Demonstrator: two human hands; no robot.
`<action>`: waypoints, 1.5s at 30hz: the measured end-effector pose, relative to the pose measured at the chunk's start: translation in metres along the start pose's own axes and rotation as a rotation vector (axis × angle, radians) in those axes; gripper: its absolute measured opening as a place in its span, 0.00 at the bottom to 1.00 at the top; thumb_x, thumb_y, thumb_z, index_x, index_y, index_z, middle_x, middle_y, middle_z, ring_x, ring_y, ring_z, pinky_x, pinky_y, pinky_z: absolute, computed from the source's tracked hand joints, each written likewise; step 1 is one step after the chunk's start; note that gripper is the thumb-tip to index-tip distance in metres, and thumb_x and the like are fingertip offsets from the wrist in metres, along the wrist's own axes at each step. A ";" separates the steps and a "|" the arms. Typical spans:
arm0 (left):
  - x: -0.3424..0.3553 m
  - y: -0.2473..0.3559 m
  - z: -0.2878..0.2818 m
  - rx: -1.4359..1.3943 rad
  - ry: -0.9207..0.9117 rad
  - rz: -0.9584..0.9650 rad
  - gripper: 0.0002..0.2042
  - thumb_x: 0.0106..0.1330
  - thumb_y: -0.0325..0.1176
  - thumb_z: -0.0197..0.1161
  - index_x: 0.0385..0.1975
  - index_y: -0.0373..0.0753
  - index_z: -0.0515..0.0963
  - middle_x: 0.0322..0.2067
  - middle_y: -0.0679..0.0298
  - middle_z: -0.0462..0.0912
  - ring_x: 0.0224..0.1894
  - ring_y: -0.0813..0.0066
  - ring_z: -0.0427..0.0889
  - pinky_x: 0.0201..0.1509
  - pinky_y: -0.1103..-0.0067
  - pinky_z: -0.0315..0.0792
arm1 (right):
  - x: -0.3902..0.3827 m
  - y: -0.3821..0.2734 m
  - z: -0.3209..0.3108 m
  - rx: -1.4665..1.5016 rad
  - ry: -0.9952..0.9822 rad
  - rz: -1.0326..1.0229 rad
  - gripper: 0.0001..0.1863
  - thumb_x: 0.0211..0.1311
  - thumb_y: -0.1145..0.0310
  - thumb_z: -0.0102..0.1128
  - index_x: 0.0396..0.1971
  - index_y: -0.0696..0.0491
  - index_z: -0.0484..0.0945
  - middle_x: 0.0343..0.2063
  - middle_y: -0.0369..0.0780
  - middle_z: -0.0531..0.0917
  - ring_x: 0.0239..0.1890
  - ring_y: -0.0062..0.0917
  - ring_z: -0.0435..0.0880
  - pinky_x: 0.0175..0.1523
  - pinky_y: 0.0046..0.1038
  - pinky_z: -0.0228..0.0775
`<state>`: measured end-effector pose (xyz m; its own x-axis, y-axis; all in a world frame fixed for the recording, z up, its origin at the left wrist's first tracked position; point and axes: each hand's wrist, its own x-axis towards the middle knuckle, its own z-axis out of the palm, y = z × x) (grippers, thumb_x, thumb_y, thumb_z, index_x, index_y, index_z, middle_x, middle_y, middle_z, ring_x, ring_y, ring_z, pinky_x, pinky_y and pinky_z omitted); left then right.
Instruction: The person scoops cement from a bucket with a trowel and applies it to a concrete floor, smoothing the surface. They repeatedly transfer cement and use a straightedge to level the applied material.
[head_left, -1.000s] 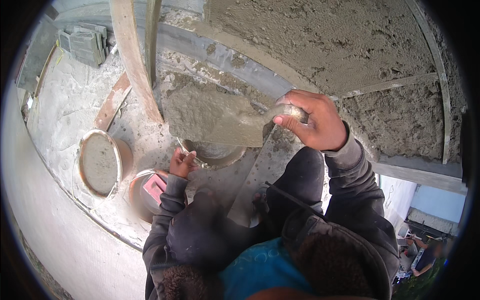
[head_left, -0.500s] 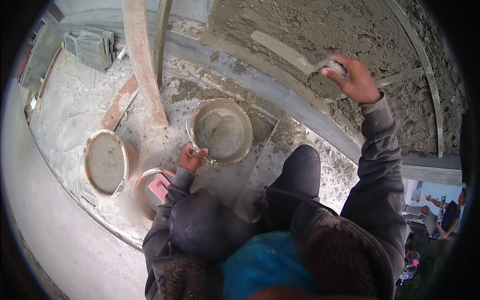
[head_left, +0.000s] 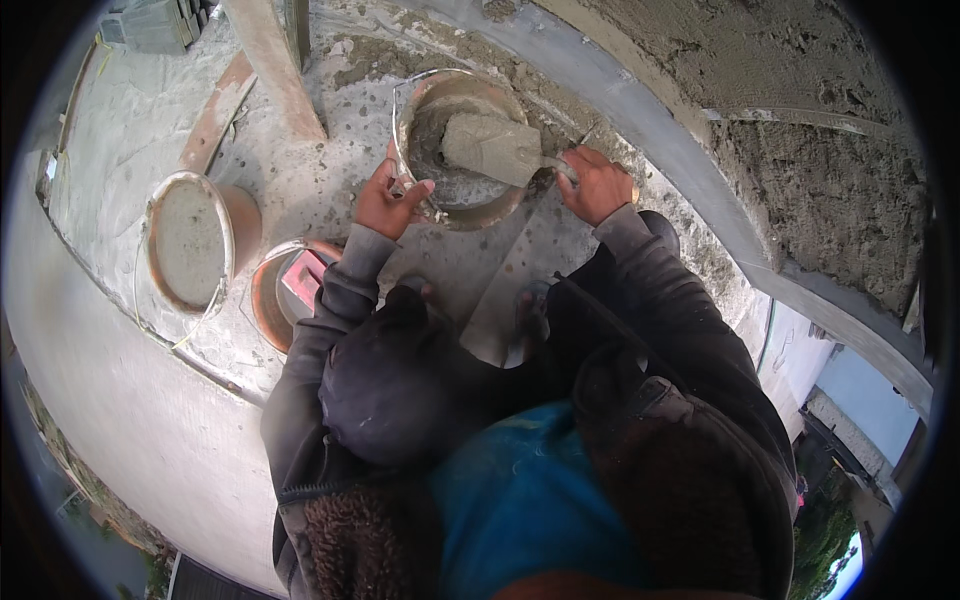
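Observation:
A round orange bucket (head_left: 513, 98) smeared with mortar stands on the floor before me, with wet grey mortar low inside it. My left hand (head_left: 390, 203) grips its left near rim, thumb over the edge, beside the wire handle. Held by its handle in my right hand (head_left: 598, 188) is a mortar-coated trowel (head_left: 490, 147). Its flat blade lies over the bucket's mouth, pointing left. Whether the blade touches the mortar below cannot be made out.
Another bucket (head_left: 240, 225), filled with grey mix, stands at the left. A third bucket (head_left: 268, 312) by my left forearm holds a red float (head_left: 303, 278). A wooden post (head_left: 275, 70) rises beyond, near stacked grey tiles (head_left: 160, 22). The mortar-covered wall (head_left: 830, 190) is at the right.
My right hand has brought the trowel down from the wall to the bucket. The view has shifted toward the right and down; my left hand stays on the bucket's rim.

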<state>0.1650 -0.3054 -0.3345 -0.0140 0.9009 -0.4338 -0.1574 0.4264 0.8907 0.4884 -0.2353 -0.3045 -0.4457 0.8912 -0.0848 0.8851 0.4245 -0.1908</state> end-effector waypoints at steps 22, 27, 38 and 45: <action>-0.015 -0.062 -0.065 -0.149 0.119 -0.124 0.14 0.65 0.35 0.69 0.45 0.40 0.72 0.34 0.68 0.80 0.30 0.80 0.80 0.29 0.77 0.81 | 0.208 -0.025 -0.313 0.544 0.201 0.006 0.16 0.65 0.54 0.62 0.37 0.53 0.81 0.23 0.31 0.75 0.22 0.15 0.71 0.27 0.22 0.64; -0.016 -0.066 -0.077 -0.130 0.113 -0.165 0.15 0.64 0.36 0.69 0.46 0.41 0.72 0.35 0.69 0.80 0.31 0.80 0.80 0.31 0.77 0.81 | 0.166 -0.028 -0.379 0.343 0.502 -0.126 0.18 0.67 0.54 0.63 0.43 0.55 0.80 0.27 0.30 0.75 0.23 0.15 0.71 0.25 0.23 0.63; -0.010 -0.075 -0.078 -0.186 0.095 -0.129 0.15 0.65 0.37 0.69 0.44 0.42 0.72 0.40 0.69 0.81 0.35 0.81 0.80 0.30 0.80 0.79 | 0.227 -0.072 -0.128 -0.052 0.150 0.072 0.27 0.60 0.50 0.67 0.55 0.49 0.76 0.48 0.47 0.83 0.49 0.44 0.83 0.50 0.44 0.75; -0.010 -0.080 -0.075 -0.188 0.119 -0.110 0.14 0.64 0.37 0.69 0.43 0.41 0.72 0.37 0.68 0.81 0.30 0.81 0.80 0.30 0.80 0.80 | 0.249 -0.093 -0.123 -0.085 0.197 0.206 0.22 0.62 0.54 0.64 0.53 0.48 0.77 0.48 0.45 0.83 0.51 0.41 0.83 0.53 0.42 0.75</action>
<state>0.1032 -0.3544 -0.4122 -0.1009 0.8291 -0.5499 -0.3451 0.4893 0.8009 0.3114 -0.0328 -0.1880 -0.2279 0.9704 0.0797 0.9660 0.2357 -0.1064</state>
